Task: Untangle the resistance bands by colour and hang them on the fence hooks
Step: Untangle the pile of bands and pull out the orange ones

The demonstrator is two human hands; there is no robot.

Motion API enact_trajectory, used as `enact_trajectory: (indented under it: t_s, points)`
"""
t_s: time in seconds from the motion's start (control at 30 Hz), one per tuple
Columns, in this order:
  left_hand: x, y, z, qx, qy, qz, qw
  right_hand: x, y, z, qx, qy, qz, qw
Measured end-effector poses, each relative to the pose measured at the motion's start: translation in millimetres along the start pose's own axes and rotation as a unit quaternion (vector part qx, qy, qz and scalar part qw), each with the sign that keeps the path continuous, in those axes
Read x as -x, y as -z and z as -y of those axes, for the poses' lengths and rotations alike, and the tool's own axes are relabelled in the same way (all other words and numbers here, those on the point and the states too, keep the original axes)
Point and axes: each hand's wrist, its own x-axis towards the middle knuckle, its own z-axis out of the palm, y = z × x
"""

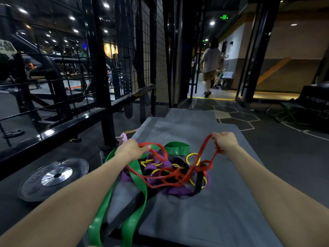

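A tangle of resistance bands lies on a grey mat [204,220]. It holds a thin red band [200,154], a wide green band [137,177], purple bands [151,168], a thin yellow band [192,155] and a black band [198,182]. My left hand [132,148] grips one loop of the red band above the pile's left side. My right hand [225,142] pinches another stretch of the same red band, lifted up to the right. The red band runs down between my hands into the knot.
A black wire-mesh fence [124,50] and rails [53,129] stand to the left and ahead. A weight plate [55,177] lies on the floor at left. A person [211,66] walks away through the doorway ahead. Dark boxes [315,102] sit at right.
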Motion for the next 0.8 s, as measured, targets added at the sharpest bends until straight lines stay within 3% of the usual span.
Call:
enact_trajectory:
  t_s: [0.1,0.17,0.23,0.43,0.7,0.8]
  points:
    - [5,-15,-14,0.221,0.037,-0.023,0.974,3,1,-6,0.04,0.023,0.018,0.999]
    - [14,-25,-29,0.36,0.075,0.006,0.93,6,2,-8,0.024,0.038,0.036,0.998]
    - [21,-40,-44,0.421,0.077,0.053,0.902,9,3,-9,-0.01,0.051,0.062,0.997]
    - [32,-97,-69,0.357,-0.003,0.137,0.924,14,18,0,-0.187,0.058,0.121,0.973]
    - [39,-161,-88,0.19,-0.069,0.16,0.966,7,44,-22,-0.244,0.042,0.11,0.963]
    - [45,-180,-87,-0.018,-0.125,0.136,0.983,3,54,-35,-0.26,0.019,0.102,0.96]
